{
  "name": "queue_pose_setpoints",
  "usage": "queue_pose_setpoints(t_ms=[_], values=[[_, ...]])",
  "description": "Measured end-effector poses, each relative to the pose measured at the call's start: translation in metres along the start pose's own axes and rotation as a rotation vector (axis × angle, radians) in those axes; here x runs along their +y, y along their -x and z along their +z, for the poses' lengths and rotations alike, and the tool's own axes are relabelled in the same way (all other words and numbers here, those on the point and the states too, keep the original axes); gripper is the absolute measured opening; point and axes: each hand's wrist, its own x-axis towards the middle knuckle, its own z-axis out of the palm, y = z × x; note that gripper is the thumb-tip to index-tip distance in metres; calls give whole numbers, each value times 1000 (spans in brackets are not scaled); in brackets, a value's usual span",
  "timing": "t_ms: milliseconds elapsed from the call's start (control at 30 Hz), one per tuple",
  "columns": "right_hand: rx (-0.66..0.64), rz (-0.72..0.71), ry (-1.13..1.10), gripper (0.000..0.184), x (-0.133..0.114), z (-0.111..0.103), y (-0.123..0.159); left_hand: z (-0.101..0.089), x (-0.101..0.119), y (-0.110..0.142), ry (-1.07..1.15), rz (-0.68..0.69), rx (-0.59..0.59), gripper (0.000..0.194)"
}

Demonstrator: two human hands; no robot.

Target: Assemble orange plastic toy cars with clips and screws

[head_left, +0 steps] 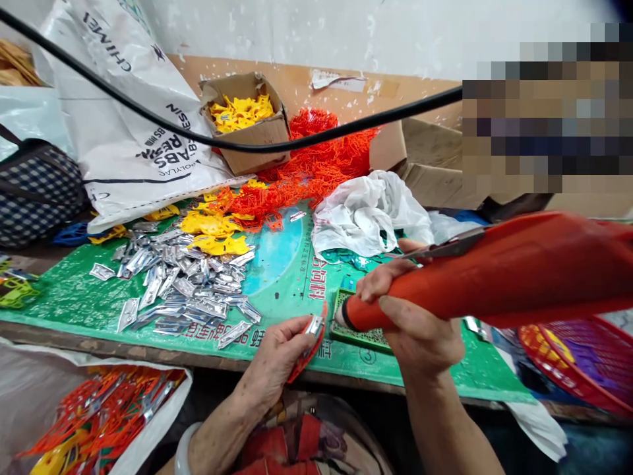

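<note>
My left hand [277, 356] is closed in a pinch on a red plastic piece with a small silver metal plate [313, 326] on it, held at the table's front edge. My right hand [405, 310] is wrapped round the nose of a big orange power screwdriver [494, 274], whose tip meets the silver plate. Under the tip lies a small green tray [368, 338]. A heap of silver metal plates [182, 287] lies to the left on the green mat [277, 277].
Yellow plastic pieces [215, 234] and a pile of red plastic frames [316, 165] lie behind. At the back stand a cardboard box of yellow parts [244, 119], a white resin sack [128, 132] and a crumpled white bag [366, 211]. A red basket [583, 363] is at right, a black cable [222, 142] overhead.
</note>
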Motion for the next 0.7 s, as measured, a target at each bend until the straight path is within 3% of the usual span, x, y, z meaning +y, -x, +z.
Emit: queue_pose_setpoints(t_ms=[133, 333, 700], values=[[130, -12, 7, 44, 5, -15, -10, -3, 2, -3, -80, 43, 75, 33], [156, 15, 68, 38, 21, -30, -9, -5, 3, -7, -281, 94, 167, 32], [145, -1, 101, 27, 35, -35, -5, 1, 9, -8, -378, 96, 120, 18]])
